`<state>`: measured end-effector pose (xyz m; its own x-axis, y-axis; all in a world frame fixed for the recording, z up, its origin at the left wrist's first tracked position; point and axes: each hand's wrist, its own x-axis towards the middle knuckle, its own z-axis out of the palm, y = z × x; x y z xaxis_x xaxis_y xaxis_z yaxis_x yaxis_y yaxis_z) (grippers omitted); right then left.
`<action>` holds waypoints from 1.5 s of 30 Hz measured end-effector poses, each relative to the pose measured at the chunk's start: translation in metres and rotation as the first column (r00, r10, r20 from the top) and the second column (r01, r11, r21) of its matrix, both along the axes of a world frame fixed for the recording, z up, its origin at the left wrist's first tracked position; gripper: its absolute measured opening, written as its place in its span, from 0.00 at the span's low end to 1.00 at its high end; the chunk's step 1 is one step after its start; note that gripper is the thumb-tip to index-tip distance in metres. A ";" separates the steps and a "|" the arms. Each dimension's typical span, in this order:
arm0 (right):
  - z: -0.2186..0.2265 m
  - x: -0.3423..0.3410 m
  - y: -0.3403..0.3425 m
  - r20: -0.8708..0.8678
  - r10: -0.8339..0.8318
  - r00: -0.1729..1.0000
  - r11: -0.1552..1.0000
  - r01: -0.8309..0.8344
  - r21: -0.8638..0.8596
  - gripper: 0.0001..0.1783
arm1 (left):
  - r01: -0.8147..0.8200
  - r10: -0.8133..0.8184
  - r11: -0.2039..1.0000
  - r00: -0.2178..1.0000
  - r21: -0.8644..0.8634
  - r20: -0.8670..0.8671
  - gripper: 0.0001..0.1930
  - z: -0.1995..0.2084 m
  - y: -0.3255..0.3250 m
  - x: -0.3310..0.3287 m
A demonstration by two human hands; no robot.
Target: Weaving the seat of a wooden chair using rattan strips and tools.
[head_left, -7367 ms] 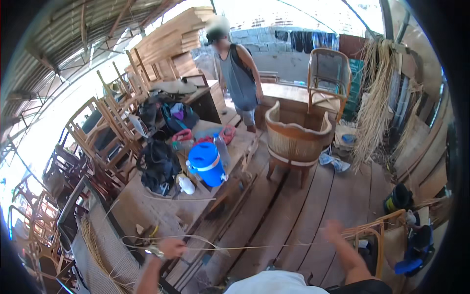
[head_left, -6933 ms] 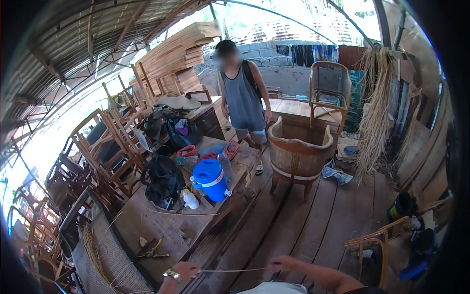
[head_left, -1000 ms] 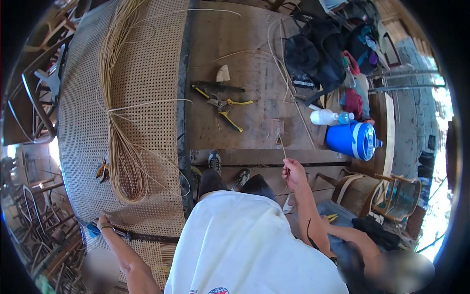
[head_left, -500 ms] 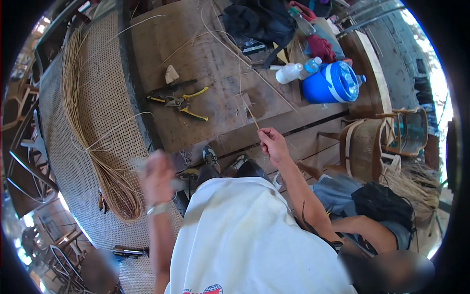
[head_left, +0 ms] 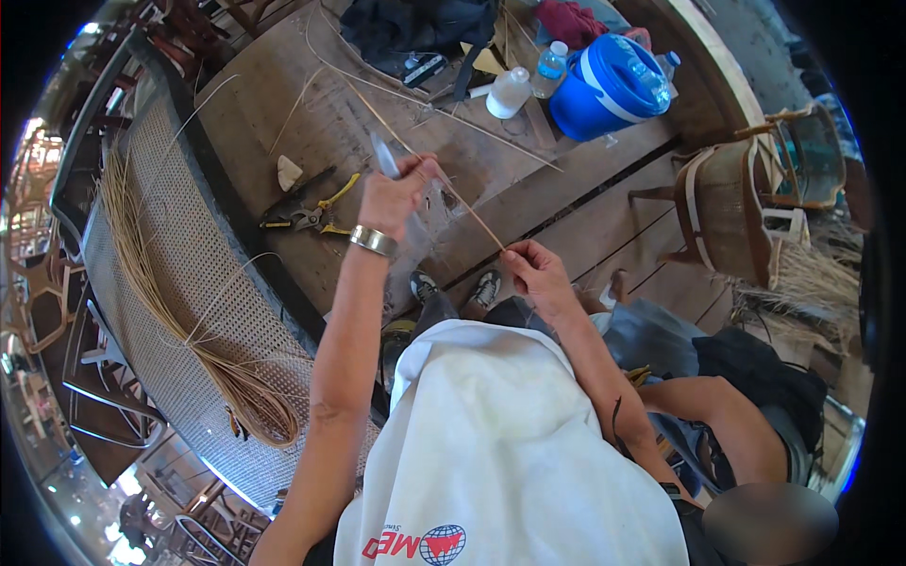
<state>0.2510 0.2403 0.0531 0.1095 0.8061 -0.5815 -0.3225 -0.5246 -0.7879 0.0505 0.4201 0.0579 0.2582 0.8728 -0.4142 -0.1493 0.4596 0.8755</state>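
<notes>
Both your hands are at one thin, straight, straw-coloured strip (head_left: pixel 467 209), which slants from over the brown wooden tabletop (head_left: pixel 241 141) to beyond its near edge. Your right hand (head_left: pixel 540 274) pinches the near end that shows, thumb and forefinger together on it. Your left hand (head_left: pixel 392 196), a shiny metal band (head_left: pixel 375 241) at its wrist, curls its fingers around a pale, flat, tapering piece (head_left: pixel 385 156), blurred; whether they clamp the strip too, I cannot tell.

Toward the tabletop's left edge lie pruners (head_left: pixel 307 219) with curved yellow handles, beside a chunky cream block (head_left: pixel 289 173). Past that edge, a dark-framed panel (head_left: pixel 212 241) of finely perforated cane mesh carries a long bundle (head_left: pixel 236 389) of smooth tan strands, looped at its near end. Near the tabletop's right end sits a rounded blue plastic cooler (head_left: pixel 590 99) with a white band, near a cloudy white bottle (head_left: pixel 510 92) and a clear bottle (head_left: pixel 549 71) with a bluish label, too small to read. Your white cloth shirt (head_left: pixel 510 424) bears red lettering and a blue-and-red globe emblem (head_left: pixel 444 544), upside down.
</notes>
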 end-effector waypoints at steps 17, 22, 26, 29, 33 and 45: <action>0.044 0.041 0.002 -0.098 -0.016 0.995 0.995 0.025 0.095 0.07 | 0.039 -0.027 0.997 0.986 -0.071 0.162 0.11 0.018 0.039 -0.030; 0.037 0.061 -0.007 0.006 0.040 0.999 0.999 -0.040 0.035 0.07 | 0.009 0.011 0.993 0.984 -0.117 0.176 0.10 0.016 0.043 -0.028; 0.025 0.070 -0.011 0.134 0.104 0.986 0.994 -0.106 0.004 0.06 | -0.003 0.028 0.991 0.982 -0.131 0.187 0.09 0.005 0.044 -0.027; 0.007 0.074 -0.015 0.168 0.140 0.976 0.990 -0.132 -0.058 0.06 | -0.006 0.024 0.994 0.985 -0.107 0.174 0.09 -0.004 0.047 -0.022; -0.007 0.069 -0.019 0.222 0.204 0.954 0.975 -0.177 -0.134 0.05 | -0.051 0.073 0.989 0.983 -0.137 0.167 0.08 -0.017 0.062 -0.029; -0.073 0.009 0.018 0.434 0.115 0.894 0.979 -0.027 -0.204 0.07 | 0.535 -0.326 0.586 0.843 0.609 -0.427 0.06 -0.004 0.368 -0.201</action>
